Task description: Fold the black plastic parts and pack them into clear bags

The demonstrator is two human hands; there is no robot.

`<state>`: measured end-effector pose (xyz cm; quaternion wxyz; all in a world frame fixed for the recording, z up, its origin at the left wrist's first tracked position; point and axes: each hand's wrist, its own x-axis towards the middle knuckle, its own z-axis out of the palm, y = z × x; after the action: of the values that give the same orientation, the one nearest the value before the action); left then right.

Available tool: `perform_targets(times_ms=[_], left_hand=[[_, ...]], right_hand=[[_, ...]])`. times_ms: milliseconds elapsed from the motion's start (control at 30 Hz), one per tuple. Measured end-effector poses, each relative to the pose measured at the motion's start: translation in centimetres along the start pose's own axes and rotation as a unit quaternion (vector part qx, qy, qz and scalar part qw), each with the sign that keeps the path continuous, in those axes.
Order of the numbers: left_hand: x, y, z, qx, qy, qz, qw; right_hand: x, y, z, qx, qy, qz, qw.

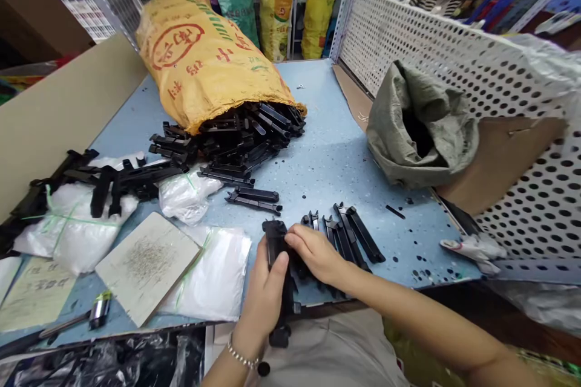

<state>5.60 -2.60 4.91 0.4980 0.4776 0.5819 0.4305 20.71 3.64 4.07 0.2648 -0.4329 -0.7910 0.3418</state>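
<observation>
My left hand (263,296) is wrapped round a long black plastic part (276,242), held upright at the table's front edge. My right hand (313,251) meets it from the right, fingers pinched near its upper side; what lies between those fingertips is hidden. Just beyond my right hand, several similar black strips (358,233) lie side by side. Two more black pieces (255,198) rest ahead of my hands. A large pile of them (245,139) spills from the mouth of a yellow woven sack (204,60).
Plastic-wrapped bundles (77,224), a tile with small grains (149,260) and a hammer-like tool (98,311) lie at left. At right, a grey-green sack (422,127) leans by a white perforated panel (535,193). Black scraps dot the blue tabletop (318,157). Other people are behind.
</observation>
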Motion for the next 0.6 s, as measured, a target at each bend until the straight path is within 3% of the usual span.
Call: perform_targets(times_ms=[67, 100, 200, 267, 367, 467, 533, 600], left_hand=[[0.7, -0.2, -0.7, -0.017, 0.025, -0.010, 0.999], [1.0, -0.1, -1.1, -0.028, 0.042, -0.012, 0.999], [1.9, 0.3, -1.6, -0.046, 0.073, -0.019, 0.996], [2.1, 0.4, -1.3, -0.051, 0.074, -0.017, 0.996], [1.9, -0.2, -0.7, -0.065, 0.093, 0.000, 0.994], [1.8, -1.4, -1.3, -0.055, 0.126, -0.002, 0.991], [2.0, -2.5, -2.2, -0.048, 0.122, -0.027, 0.991], [2.4, -3.5, -2.5, -0.069, 0.092, -0.059, 0.992]], right_hand=[[-0.7, -0.4, 0.6, 0.079, -0.044, 0.033, 0.995], [-1.2, -0.7, 0.8, 0.078, -0.057, 0.012, 0.995], [-3.0, -1.3, 1.6, -0.046, -0.051, -0.131, 0.989], [-4.1, -1.7, 2.7, -0.110, -0.032, -0.172, 0.978], [-5.0, -1.9, 3.8, -0.098, -0.027, -0.087, 0.991], [-5.7, -1.0, 2.2, -0.060, -0.027, 0.009, 0.998], [-6.4, 0.7, -0.1, -0.090, 0.044, 0.065, 0.993], [-7.3, 3.2, -2.5, -0.178, 0.136, 0.130, 0.966]])
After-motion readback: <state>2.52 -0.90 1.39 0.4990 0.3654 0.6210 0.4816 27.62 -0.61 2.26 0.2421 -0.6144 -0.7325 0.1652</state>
